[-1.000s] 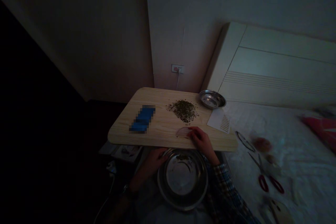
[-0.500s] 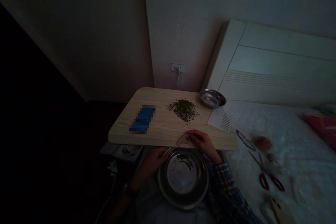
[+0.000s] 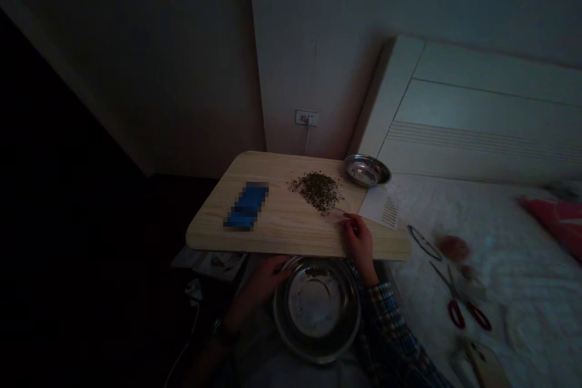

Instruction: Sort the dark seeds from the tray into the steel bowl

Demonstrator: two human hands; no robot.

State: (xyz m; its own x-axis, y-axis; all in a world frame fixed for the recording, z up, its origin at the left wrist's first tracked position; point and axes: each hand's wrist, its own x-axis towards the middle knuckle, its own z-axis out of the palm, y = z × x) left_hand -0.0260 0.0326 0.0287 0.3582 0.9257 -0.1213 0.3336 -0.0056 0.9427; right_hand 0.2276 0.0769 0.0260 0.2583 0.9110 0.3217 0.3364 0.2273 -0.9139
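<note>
My left hand [image 3: 267, 279] is closed on the left rim of a large metal basin [image 3: 313, 345], which sits below the front edge of the wooden board table. A few dark bits lie inside it. Over the table, my right hand [image 3: 360, 244] pinches a thin, clear, rounded piece [image 3: 334, 216], perhaps plastic; the dim light blurs its exact kind. That piece is at the near edge of a pile of small green-brown grains [image 3: 319, 189] spread on the tabletop [image 3: 282, 233].
A smaller metal bowl [image 3: 367, 171] and a white slotted card [image 3: 381, 206] are at the table's right. A pixelated blue rectangle [image 3: 248, 206] lies left. On the bed are red-handled scissors [image 3: 459, 300] and a phone [image 3: 486, 364]. A wall socket [image 3: 307, 117] is behind.
My right hand has moved forward and right, carrying the clear piece from the table's front edge to the pile's near side. The left hand stays on the basin.
</note>
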